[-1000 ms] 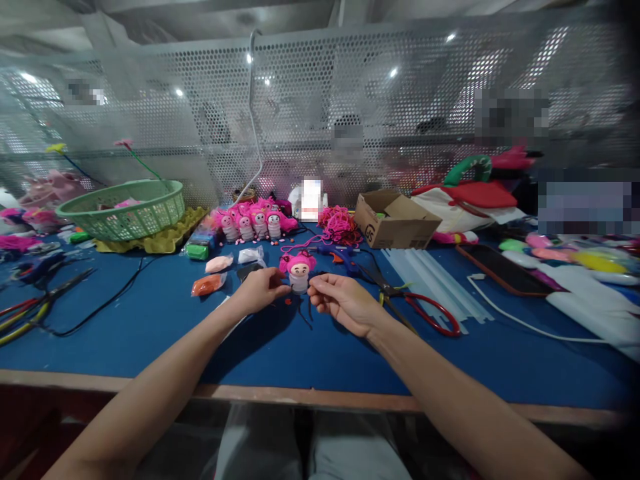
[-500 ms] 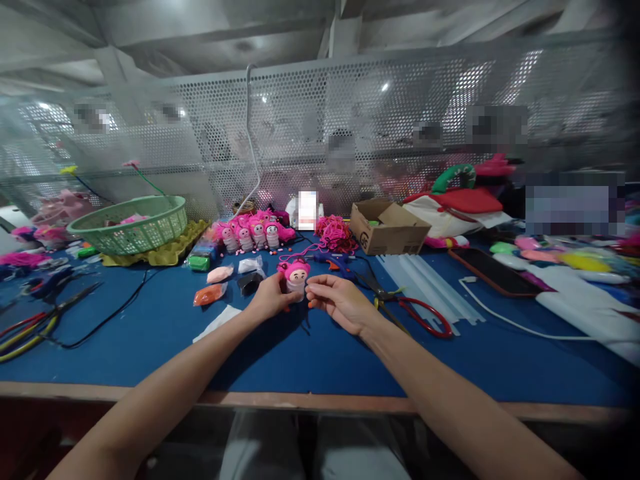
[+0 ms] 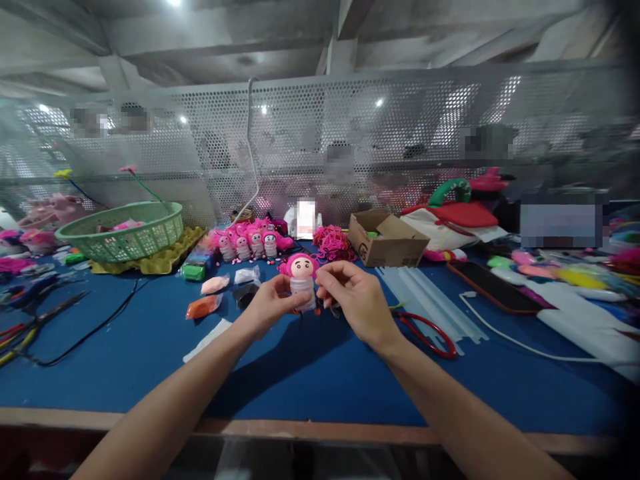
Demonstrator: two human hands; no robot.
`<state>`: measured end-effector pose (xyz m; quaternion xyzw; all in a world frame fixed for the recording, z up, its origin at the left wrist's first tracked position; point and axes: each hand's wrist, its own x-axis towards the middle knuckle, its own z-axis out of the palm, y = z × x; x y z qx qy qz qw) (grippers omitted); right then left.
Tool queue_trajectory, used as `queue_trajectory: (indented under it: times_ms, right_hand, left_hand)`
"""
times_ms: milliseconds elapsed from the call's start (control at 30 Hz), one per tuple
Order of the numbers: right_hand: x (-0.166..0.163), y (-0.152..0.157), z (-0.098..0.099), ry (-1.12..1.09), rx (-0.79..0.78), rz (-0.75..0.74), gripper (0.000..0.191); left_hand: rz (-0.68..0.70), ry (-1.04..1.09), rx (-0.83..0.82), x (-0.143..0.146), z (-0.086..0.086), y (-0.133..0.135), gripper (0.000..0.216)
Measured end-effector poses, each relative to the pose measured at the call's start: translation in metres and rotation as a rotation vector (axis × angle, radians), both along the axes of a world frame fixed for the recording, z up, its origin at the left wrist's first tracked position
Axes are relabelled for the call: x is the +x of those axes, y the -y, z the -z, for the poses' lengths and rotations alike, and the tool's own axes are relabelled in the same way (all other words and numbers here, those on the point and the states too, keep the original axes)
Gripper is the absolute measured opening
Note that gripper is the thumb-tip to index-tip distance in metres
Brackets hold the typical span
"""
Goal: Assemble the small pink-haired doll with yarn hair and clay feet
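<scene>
— How does the doll [image 3: 301,283] look?

— It has bright pink hair around a pale, round face, with dark eyes and brows. The body is whitish and ringed. Small orange parts show at the lower end.

— And in which pose is it?

— It is almost upright, with its face in full view.

— Where is it?

— It is in the left hand [image 3: 271,304], whose thumb lies across its lower body, above the blue table [image 3: 100,373]. The right hand [image 3: 359,301] is close to its other side; whether they touch cannot be told.
</scene>
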<state>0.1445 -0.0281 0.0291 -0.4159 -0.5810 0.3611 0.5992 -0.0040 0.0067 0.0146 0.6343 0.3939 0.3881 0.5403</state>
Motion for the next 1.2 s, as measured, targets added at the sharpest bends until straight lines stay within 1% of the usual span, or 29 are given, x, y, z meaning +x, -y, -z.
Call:
queue_trajectory:
  times_ms: [167, 267, 433, 500, 1000, 1133, 1200]
  right_hand:
    - [-0.008, 0.002, 0.015, 0.163, 0.321, 0.204, 0.009]
    - [-0.012, 0.003, 0.023, 0.219, 0.422, 0.249, 0.007]
    - [-0.014, 0.004, 0.026, 0.263, 0.464, 0.264, 0.006]
    - [-0.014, 0.004, 0.025, 0.281, 0.479, 0.272, 0.005]
    - [-0.013, 0.003, 0.024, 0.4, 0.706, 0.368, 0.01]
    - [-0.013, 0.004, 0.025, 0.393, 0.705, 0.361, 0.011]
    - [-0.012, 0.005, 0.026, 0.338, 0.648, 0.342, 0.009]
  left_hand:
    - [-0.034, 0.05, -0.037, 0.0, 0.006, 0.008, 0.049]
    - [-0.008, 0.116, -0.058, 0.001, 0.006, 0.011, 0.048]
    - [-0.016, 0.076, -0.022, 0.002, 0.006, 0.014, 0.045]
    - [-0.002, 0.091, -0.015, 0.002, 0.007, 0.013, 0.046]
    - [0.018, 0.131, -0.044, 0.004, 0.011, 0.015, 0.046]
    - [0.02, 0.137, -0.053, 0.005, 0.01, 0.016, 0.046]
    - [0.015, 0.111, -0.038, 0.004, 0.009, 0.016, 0.046]
